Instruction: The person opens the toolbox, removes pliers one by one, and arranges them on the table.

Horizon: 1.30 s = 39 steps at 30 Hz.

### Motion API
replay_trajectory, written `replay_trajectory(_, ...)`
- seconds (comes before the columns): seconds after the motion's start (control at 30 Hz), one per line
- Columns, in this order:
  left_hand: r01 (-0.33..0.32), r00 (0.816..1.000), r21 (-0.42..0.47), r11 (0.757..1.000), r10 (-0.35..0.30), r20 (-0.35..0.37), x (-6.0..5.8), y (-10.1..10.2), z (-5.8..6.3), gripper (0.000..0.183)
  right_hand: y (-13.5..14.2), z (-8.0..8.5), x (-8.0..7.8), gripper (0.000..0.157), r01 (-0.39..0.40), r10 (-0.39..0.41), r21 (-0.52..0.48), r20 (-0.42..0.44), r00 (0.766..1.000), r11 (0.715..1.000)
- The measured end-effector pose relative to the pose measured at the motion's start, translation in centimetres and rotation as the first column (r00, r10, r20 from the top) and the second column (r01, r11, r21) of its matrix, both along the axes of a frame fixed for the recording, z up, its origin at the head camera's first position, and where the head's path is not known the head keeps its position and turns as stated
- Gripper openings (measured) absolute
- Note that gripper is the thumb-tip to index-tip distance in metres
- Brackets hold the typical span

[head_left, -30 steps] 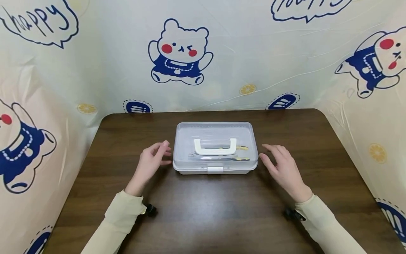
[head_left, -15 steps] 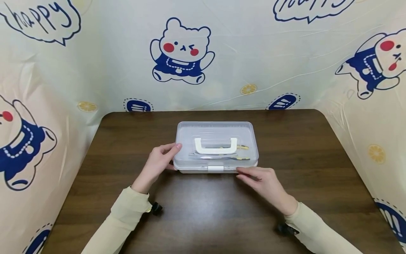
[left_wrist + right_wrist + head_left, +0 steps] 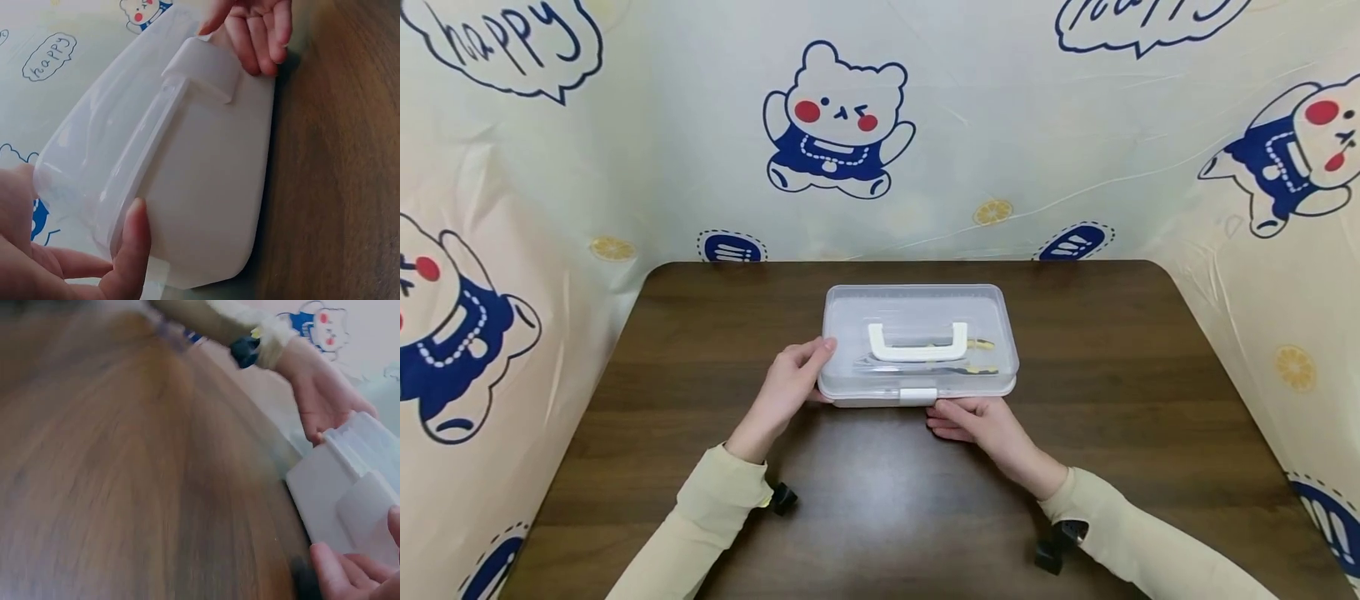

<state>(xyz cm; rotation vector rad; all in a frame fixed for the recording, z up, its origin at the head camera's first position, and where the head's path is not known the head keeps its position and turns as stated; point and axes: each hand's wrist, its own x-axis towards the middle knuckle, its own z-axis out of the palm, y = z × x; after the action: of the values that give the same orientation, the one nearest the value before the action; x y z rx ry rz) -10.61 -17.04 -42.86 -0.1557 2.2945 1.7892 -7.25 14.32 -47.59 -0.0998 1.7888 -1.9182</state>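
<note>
A plastic storage box (image 3: 917,303) with a clear lid and white base sits on the table, its lid down. On top is a white carry handle (image 3: 917,353), and through the lid I make out slim items with yellow and dark ends (image 3: 982,369), kind unclear. My left hand (image 3: 787,382) grips the box's left end, thumb and fingers about the lid and base rim. At the front edge, fingers of my right hand (image 3: 988,427) touch near the white latch (image 3: 201,67), the others loosely bent. The left wrist view shows the white front wall (image 3: 194,175) between the two hands.
The box stands toward the back of a dark wooden table (image 3: 880,508). Pale sheets with printed bears (image 3: 842,125) hang behind it and at both sides. Black wrist cameras (image 3: 1051,548) hang below both sleeves.
My left hand moved right from beside the box and took hold of its left end. My right hand went from the box's right side to the front latch. The lid stayed down.
</note>
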Motion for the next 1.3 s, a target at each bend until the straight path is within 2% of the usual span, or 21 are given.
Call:
replay_trajectory(0.07,-0.009,1.0,-0.034,0.999,0.009,-0.006,-0.1,0.1,-0.1,0.068,-0.2,0.1,0.0,0.049,0.027,-0.023,-0.055,0.08,0.997,0.998)
replay_trajectory(0.13,-0.026,1.0,-0.057,0.998,0.025,-0.01,-0.1,0.1,-0.1,0.067,-0.5,0.3,0.0,0.054,0.038,-0.028,-0.077,0.124,0.992,0.996)
replay_trajectory(0.3,-0.051,0.999,-0.052,0.997,0.051,0.005,-0.2,-0.2,0.0,0.068,-1.3,0.9,-0.4,0.056,0.063,-0.049,-0.094,0.149,0.988,0.994)
replay_trajectory(0.5,-0.047,0.999,-0.022,0.999,0.047,0.02,-0.4,-0.3,0.1,0.069,-1.8,1.2,-0.8,0.048,0.124,-0.11,-0.068,0.18,0.977,0.99)
replay_trajectory(0.83,-0.039,0.999,-0.046,0.998,0.04,0.017,-0.3,-0.1,0.2,0.07,-1.8,1.3,-0.9,0.051,0.113,-0.113,0.008,0.17,0.979,0.994)
replay_trajectory(1.0,-0.021,1.0,-0.051,0.998,0.022,0.022,-0.3,-0.1,0.3,0.072,-1.8,1.6,-0.7,0.054,0.1,-0.104,0.031,0.21,0.972,0.995)
replay_trajectory(1.13,-0.024,1.0,-0.045,0.999,0.024,0.014,-0.3,-0.1,0.2,0.072,-1.5,1.8,-0.6,0.052,0.066,-0.067,0.011,0.221,0.973,0.998)
replay_trajectory(1.3,-0.02,1.0,-0.038,0.999,0.02,0.016,-0.5,-0.1,-0.1,0.069,-0.7,1.6,-0.2,0.039,0.005,0.008,-0.068,0.194,0.981,0.998)
